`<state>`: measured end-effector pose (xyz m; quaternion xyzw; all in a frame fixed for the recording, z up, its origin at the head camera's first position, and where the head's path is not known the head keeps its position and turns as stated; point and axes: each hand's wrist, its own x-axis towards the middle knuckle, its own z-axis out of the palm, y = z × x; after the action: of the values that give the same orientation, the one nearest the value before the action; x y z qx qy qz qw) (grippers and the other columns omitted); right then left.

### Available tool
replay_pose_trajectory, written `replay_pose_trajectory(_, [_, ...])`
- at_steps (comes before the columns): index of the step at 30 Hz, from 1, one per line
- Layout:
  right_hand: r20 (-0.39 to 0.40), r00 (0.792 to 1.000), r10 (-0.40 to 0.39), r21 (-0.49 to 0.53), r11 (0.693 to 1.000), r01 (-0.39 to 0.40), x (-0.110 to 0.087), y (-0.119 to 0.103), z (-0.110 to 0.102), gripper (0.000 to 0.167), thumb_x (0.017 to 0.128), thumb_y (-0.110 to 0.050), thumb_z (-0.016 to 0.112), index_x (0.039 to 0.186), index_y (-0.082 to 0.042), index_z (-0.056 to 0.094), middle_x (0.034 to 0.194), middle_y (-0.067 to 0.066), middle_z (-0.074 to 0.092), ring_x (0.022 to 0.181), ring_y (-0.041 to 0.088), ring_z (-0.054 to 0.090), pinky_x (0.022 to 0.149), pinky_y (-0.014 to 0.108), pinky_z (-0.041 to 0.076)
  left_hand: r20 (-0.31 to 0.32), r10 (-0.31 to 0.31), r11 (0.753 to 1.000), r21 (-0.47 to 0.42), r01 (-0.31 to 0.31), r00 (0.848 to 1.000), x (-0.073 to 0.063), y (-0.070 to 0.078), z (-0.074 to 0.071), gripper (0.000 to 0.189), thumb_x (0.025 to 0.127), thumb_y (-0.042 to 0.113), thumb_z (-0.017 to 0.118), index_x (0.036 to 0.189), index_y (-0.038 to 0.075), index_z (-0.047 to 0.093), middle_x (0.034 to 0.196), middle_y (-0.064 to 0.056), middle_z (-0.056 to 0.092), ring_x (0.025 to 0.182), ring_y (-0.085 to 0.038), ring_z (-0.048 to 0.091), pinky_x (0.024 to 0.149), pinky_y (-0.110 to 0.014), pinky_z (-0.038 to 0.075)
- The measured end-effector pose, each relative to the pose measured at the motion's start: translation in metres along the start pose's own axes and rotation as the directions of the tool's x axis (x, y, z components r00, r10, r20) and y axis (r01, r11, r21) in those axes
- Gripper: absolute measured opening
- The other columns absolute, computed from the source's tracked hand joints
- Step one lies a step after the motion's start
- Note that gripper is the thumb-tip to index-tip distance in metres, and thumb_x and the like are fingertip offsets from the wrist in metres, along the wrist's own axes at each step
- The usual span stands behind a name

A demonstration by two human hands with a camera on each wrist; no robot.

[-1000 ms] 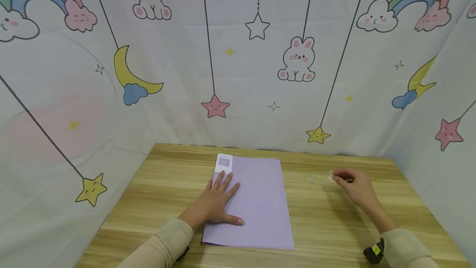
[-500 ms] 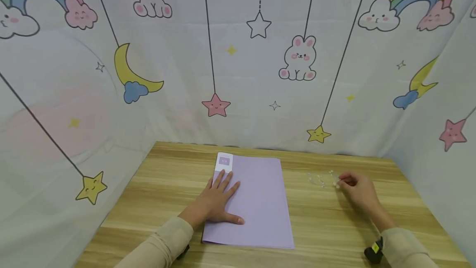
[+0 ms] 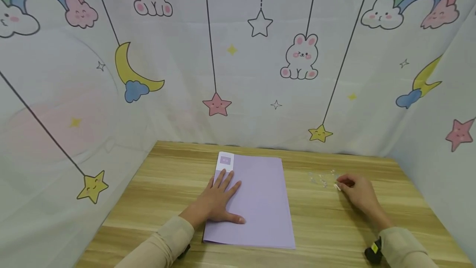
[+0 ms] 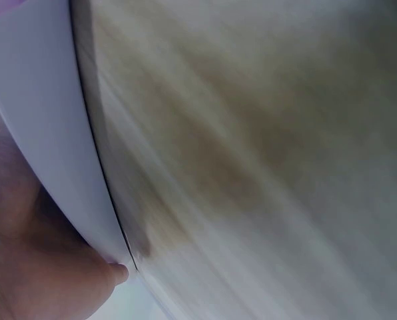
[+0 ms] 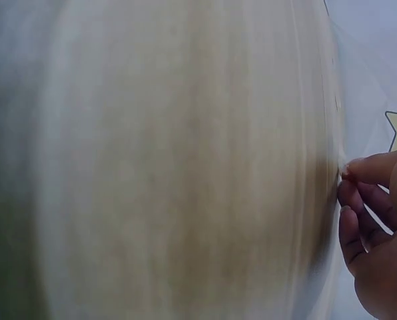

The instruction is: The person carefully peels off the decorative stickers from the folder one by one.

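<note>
A flat lilac folder [image 3: 260,202] with a white label [image 3: 225,161] at its upper left corner lies on the table. My left hand [image 3: 219,202] rests palm down on its left side, fingers spread and straight. In the left wrist view the folder's edge [image 4: 58,120] shows beside part of that hand [image 4: 45,267]. Right of the folder, my right hand [image 3: 358,191] pinches a small whitish, see-through piece [image 3: 337,186] between thumb and index finger; its exact kind is too small to tell. Several similar clear bits [image 3: 321,180] lie just left of those fingertips.
The wood-grain table [image 3: 160,202] ends at a white cloth backdrop [image 3: 178,127] printed with stars, bunnies and rainbows, which encloses the back and both sides. A dark wrist device [image 3: 373,252] sits below the right sleeve.
My right hand has shifted slightly right and toward me, away from the clear bits, with a small piece at its fingertips. The left hand stays still on the folder.
</note>
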<state>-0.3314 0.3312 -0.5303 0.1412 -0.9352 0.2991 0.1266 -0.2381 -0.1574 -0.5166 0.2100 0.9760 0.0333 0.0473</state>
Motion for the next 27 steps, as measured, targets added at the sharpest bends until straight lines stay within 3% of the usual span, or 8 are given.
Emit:
replay_pose_trajectory(13, [0.052,0.998,-0.035,-0.041,0.998,0.037,0.0027,-0.0017,-0.0017,0.008,0.093,-0.003,0.079,0.100,-0.001,0.078,0.092,0.009,0.074,0.079,0.019,0.064,0.065,0.031,0.050,0.008,-0.002,1.000,-0.004,0.002,1.000,0.0002,0.0023,-0.0020,0.122,0.077,0.094,0.060,0.170,0.020,0.029,0.177,-0.018,0.010,0.162,-0.045,0.002,0.125,-0.067,0.015])
replay_pose_trajectory(27, [0.066,0.998,-0.021,-0.070,0.997,0.026,0.0029,-0.0064,-0.0051,0.007,0.092,-0.005,0.080,0.093,-0.001,0.075,0.087,0.007,0.068,0.078,0.020,0.061,0.068,0.037,0.050,0.011,0.000,1.000,-0.004,0.000,1.000,-0.0004,0.0015,0.0000,0.123,0.078,0.092,0.062,0.170,0.018,0.027,0.177,-0.019,0.010,0.161,-0.046,0.001,0.125,-0.068,0.014])
